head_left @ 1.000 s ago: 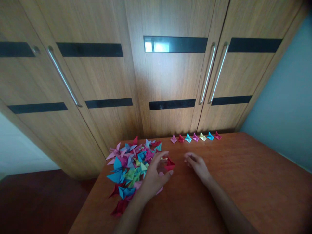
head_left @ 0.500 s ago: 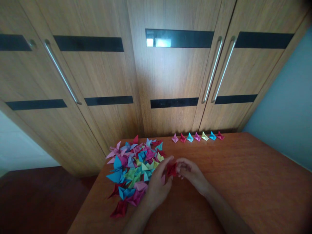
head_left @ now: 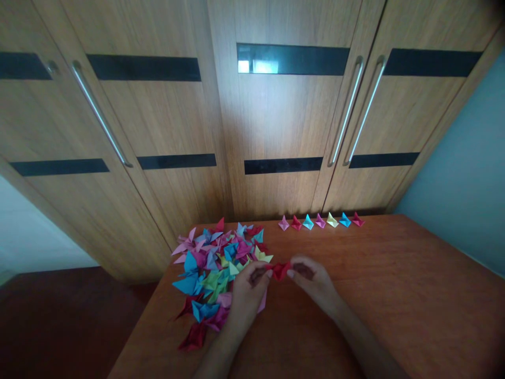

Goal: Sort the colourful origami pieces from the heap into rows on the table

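A red folded-paper boat (head_left: 280, 271) is held level between my two hands, just above the table. My left hand (head_left: 251, 292) pinches its left tip between thumb and fingers. On the other side, my right hand (head_left: 313, 280) pinches the right tip. Left of my hands spreads a pile of folded-paper pieces (head_left: 215, 284) in pink, blue, green, yellow and red, partly covered by my left hand and forearm. Along the table's back edge stands a row of small paper boats (head_left: 320, 221) in several colours, spaced apart.
The brown wooden table (head_left: 394, 295) carries all the paper pieces. Directly behind it rises a wooden wardrobe (head_left: 276, 121) with dark strips and long metal handles. A bluish wall (head_left: 465, 152) closes off the right side.
The red paper boat was partly hidden in my left hand, with my right fingers beside it. Now both hands pinch its opposite tips, and it is turned level.
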`<state>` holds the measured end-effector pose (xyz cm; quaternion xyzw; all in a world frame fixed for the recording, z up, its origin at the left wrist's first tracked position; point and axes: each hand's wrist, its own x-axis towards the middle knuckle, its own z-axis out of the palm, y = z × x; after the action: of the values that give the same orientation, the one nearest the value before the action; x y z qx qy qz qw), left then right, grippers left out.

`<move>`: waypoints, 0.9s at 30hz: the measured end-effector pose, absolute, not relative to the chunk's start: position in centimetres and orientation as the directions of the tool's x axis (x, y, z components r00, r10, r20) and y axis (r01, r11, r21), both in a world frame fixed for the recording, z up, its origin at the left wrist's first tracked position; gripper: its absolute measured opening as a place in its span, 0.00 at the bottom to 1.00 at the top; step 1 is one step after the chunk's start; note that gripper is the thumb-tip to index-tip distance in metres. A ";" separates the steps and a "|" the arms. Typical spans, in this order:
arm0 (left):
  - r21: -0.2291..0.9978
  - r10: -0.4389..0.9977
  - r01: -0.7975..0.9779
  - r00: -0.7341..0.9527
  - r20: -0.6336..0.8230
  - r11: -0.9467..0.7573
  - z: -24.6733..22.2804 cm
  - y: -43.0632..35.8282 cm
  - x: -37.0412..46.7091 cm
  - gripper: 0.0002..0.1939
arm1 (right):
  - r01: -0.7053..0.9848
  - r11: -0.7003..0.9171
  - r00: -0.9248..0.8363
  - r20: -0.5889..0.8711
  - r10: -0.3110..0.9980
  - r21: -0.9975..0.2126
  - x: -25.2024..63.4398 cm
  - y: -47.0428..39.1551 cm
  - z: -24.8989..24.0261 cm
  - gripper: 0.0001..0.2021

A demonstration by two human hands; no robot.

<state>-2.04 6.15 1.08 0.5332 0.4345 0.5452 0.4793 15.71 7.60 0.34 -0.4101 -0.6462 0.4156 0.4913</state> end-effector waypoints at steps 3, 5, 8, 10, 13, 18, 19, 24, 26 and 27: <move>0.979 0.978 -0.049 0.048 0.202 -0.200 0.8 6.2 -2.1 0.07 | 0.192 0.406 -0.248 0.356 0.901 -0.893 15.7 7.5 0.7 0.09; 0.968 0.967 -0.005 0.056 0.250 -0.251 0.6 6.3 -2.2 0.06 | 0.221 0.440 -0.256 0.383 0.888 -0.871 15.8 7.5 0.8 0.09; 0.943 0.946 0.083 0.071 0.317 -0.322 0.4 6.4 -2.4 0.05 | 0.239 0.459 -0.248 0.403 0.881 -0.856 16.0 7.6 0.8 0.08; 0.931 0.938 0.118 0.084 0.337 -0.345 0.4 6.4 -2.4 0.06 | 0.244 0.463 -0.257 0.403 0.878 -0.852 16.3 7.7 0.9 0.08; 0.931 0.941 0.143 0.088 0.327 -0.337 0.3 6.2 -2.3 0.08 | 0.257 0.461 -0.292 0.386 0.875 -0.850 16.9 7.9 1.2 0.10; 0.974 0.972 0.046 0.089 0.217 -0.222 -0.3 5.4 -1.0 0.13 | 0.283 0.361 -0.154 0.330 0.931 -0.889 20.4 8.5 1.6 0.12; 0.982 0.977 0.019 0.102 0.185 -0.188 -0.6 5.1 -0.6 0.14 | 0.289 0.319 -0.056 0.317 0.947 -0.902 21.6 8.9 1.5 0.13; 0.990 0.951 0.078 0.297 0.088 -0.116 -1.5 3.1 1.9 0.15 | 0.366 0.196 0.432 0.352 0.830 -0.910 31.0 12.0 0.0 0.20; 0.971 0.920 0.171 0.381 0.090 -0.166 -1.6 2.5 2.5 0.14 | 0.451 0.099 0.542 0.360 0.759 -0.887 35.4 13.4 -1.1 0.23; 0.957 0.908 0.213 0.408 0.095 -0.196 -1.5 2.3 2.7 0.13 | 0.495 0.032 0.597 0.366 0.713 -0.868 37.5 14.1 -1.8 0.23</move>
<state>2.72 2.27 -1.53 0.6852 0.4092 0.3585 0.4843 37.55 14.15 -1.80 -0.6891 -0.4384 0.0961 0.5690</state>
